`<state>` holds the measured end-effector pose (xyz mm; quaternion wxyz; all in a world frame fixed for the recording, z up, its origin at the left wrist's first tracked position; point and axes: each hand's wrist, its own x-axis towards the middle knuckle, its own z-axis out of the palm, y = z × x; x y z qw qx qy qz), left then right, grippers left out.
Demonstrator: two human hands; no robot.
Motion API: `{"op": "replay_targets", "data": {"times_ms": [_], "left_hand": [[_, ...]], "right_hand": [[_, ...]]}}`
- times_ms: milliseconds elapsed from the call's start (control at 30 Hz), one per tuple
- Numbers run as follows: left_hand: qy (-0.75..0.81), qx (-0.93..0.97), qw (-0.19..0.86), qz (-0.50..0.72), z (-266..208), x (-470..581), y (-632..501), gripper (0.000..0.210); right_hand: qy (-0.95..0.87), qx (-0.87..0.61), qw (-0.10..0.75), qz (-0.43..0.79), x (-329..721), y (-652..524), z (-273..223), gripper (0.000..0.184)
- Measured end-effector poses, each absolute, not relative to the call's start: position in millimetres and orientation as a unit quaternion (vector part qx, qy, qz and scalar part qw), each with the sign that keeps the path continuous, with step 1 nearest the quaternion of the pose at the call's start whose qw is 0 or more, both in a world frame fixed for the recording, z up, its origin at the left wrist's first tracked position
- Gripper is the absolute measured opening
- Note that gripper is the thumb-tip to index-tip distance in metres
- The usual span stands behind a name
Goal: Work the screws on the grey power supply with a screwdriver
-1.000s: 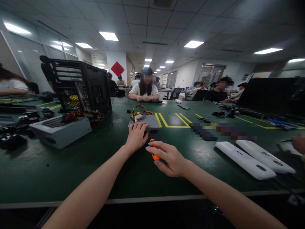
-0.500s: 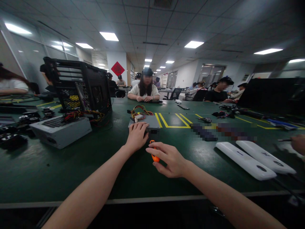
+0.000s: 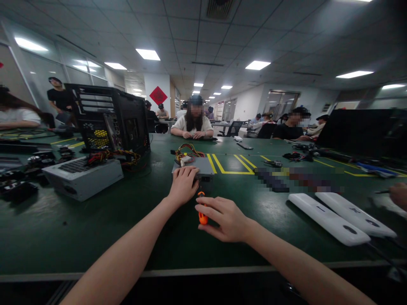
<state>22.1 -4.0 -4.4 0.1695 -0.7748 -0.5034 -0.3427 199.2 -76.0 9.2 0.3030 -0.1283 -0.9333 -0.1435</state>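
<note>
A grey metal power supply unit [image 3: 205,166] lies on the green table in front of me, its bundle of coloured cables [image 3: 191,148] heaped at the far side. My left hand [image 3: 182,186] grips its near left part from above, fingers over the top. Just nearer to me, my right hand [image 3: 224,218] holds an orange-handled screwdriver [image 3: 202,218] between thumb and fingers. The handle stands out below the power supply's near face, pointing towards it. I cannot make out the screwdriver's tip, nor whether it touches a screw.
To the left are a second power supply [image 3: 92,182], a black computer case [image 3: 132,123] and dark parts [image 3: 19,184]. Two white oblong devices [image 3: 327,218] lie at right, near another person's hand [image 3: 399,195]. Across the table sits a person [image 3: 193,120].
The view has tilted slightly up, so the table sits a little lower in it. The screwdriver handle stands more upright between my right fingers. My left hand keeps its place on the power supply.
</note>
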Motion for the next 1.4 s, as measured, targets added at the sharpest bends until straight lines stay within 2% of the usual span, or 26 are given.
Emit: {"op": "replay_targets", "data": {"times_ms": [167, 400, 567, 667, 767, 900, 1000, 1133, 1300, 1400], "left_hand": [[-0.499, -0.778, 0.169, -0.343, -3.9, 21.9, -4.7, 0.035], [-0.500, -0.776, 0.167, -0.344, -2.9, 22.4, -6.0, 0.035], [-0.498, -0.778, 0.164, -0.346, -2.9, 21.8, -6.7, 0.035], [-0.499, -0.779, 0.164, -0.343, -3.3, 21.3, -6.1, 0.035], [-0.499, -0.778, 0.168, -0.342, -3.8, 21.6, -5.2, 0.036], [-0.498, -0.777, 0.168, -0.347, -3.6, 22.6, -5.5, 0.035], [-0.502, -0.775, 0.167, -0.347, -3.3, 22.8, -6.1, 0.035], [-0.504, -0.775, 0.165, -0.343, -3.2, 22.6, -5.8, 0.037], [-0.503, -0.775, 0.168, -0.344, -3.4, 22.6, -5.5, 0.035], [-0.502, -0.775, 0.168, -0.344, -3.5, 22.5, -5.8, 0.035]], "right_hand": [[-0.902, -0.148, 0.374, -0.154, 200.3, -72.5, 3.6, 0.028], [-0.907, -0.141, 0.325, -0.227, 200.5, -78.0, 10.9, 0.028], [-0.898, -0.125, 0.372, -0.201, 200.6, -75.1, 5.8, 0.022], [-0.890, -0.135, 0.406, -0.160, 202.3, -72.9, 2.6, 0.026], [-0.905, -0.134, 0.380, -0.138, 202.5, -74.7, 5.5, 0.030], [-0.922, -0.121, 0.322, -0.178, 200.0, -78.0, 10.9, 0.031], [-0.915, -0.129, 0.340, -0.176, 199.5, -76.0, 8.5, 0.025], [-0.907, -0.143, 0.379, -0.116, 200.9, -73.7, 5.1, 0.030], [-0.934, -0.133, 0.304, -0.130, 199.6, -78.1, 11.1, 0.033], [-0.929, -0.130, 0.313, -0.150, 199.1, -77.2, 10.4, 0.030]]}}
